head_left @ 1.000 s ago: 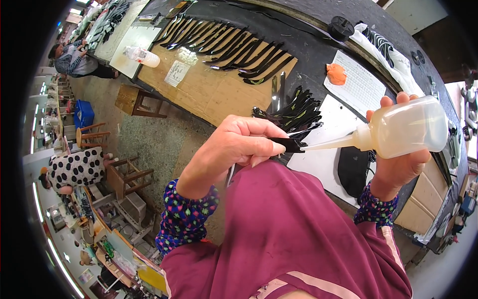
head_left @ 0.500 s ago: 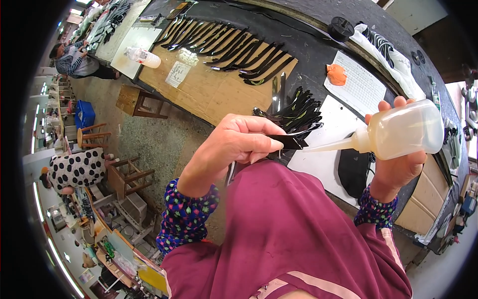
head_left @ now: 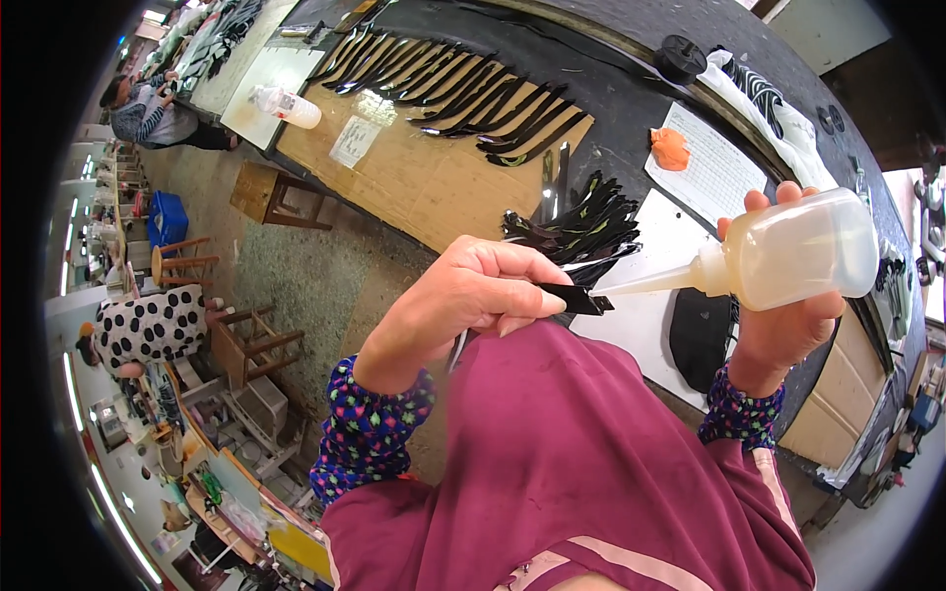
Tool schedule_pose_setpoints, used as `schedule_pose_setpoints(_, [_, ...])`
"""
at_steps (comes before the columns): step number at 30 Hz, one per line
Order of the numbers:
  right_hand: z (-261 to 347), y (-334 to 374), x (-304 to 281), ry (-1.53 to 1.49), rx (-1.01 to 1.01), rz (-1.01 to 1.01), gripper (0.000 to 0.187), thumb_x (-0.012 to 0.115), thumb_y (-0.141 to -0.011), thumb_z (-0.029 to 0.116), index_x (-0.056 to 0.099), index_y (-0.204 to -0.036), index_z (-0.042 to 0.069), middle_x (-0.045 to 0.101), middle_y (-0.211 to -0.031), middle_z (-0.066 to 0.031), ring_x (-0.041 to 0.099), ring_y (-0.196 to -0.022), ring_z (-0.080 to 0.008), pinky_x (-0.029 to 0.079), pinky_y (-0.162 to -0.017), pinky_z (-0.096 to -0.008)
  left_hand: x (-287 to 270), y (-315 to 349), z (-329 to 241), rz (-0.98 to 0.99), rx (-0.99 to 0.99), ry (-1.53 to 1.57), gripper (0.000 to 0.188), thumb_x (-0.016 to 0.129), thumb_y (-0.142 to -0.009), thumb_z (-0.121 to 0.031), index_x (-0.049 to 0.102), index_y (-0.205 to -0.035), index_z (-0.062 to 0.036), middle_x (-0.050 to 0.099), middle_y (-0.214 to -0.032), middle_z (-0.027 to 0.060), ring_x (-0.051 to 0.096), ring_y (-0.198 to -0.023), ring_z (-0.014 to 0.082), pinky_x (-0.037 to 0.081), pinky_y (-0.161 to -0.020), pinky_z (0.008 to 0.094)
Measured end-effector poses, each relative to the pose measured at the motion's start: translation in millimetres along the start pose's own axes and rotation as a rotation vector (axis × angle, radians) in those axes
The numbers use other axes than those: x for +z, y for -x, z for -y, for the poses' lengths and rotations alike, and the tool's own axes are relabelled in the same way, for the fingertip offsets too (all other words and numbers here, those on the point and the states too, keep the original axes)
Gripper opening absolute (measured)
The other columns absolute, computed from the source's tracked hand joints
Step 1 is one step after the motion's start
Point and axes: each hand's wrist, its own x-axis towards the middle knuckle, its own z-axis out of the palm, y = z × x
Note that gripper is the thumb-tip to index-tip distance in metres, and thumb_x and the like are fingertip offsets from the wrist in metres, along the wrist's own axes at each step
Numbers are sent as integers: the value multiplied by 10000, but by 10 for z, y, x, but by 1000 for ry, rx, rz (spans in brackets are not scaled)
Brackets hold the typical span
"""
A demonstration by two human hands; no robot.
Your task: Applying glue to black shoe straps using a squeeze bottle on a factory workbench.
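Observation:
Between the thumb and fingers of my left hand (head_left: pixel 483 291) is a black strip (head_left: pixel 579 299), its end pointing right. My right hand (head_left: pixel 778 335) is wrapped round a translucent squeeze bottle (head_left: pixel 803 251) of pale liquid, tilted with its long thin nozzle (head_left: pixel 641 284) toward the left. The nozzle tip meets the strip's end, or lies just over it; I cannot tell which. Beyond my left hand a heap of black strips (head_left: pixel 581 222) lies on the table. Several more black strips (head_left: pixel 473 98) are laid side by side on a brown cardboard sheet (head_left: pixel 394 202).
A second bottle (head_left: pixel 288 106) lies on a white board at the far left. An orange lump (head_left: pixel 670 150) rests on a printed sheet (head_left: pixel 719 158). A black flat piece (head_left: pixel 698 340) lies near my right hand. Wooden stools (head_left: pixel 258 350) stand left; a person (head_left: pixel 148 113) works farther off.
My left hand has shifted slightly right and down with the strip, whose end has turned a little. The bottle's nozzle tip has moved slightly left and up against the strip's end.

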Motion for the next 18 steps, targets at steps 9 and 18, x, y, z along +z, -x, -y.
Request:
schedule_pose_setpoints(9, [-90, 17, -40, 71, 67, 35, 839, 710, -636, 352, 257, -1261, 24, 348, -1265, -141, 358, -1154, -350, 321, -933, -515, -290, 9, 115, -131, 117, 279, 182, 499, -809, -96, 566, -929, 23, 468, -561, -25, 350, -449, 11, 240, -400, 150])
schedule_pose_setpoints(18, [-480, -154, -139, 136, 60, -233, 762, 631, -717, 363, 249, -1281, 20, 328, -1290, -145, 321, -1187, -341, 292, -953, -509, -2169, -314, 1133, -758, 177, 1, 189, 428, -864, -157, 521, -973, -34, 499, -648, -18, 403, -501, 28, 314, -446, 161])
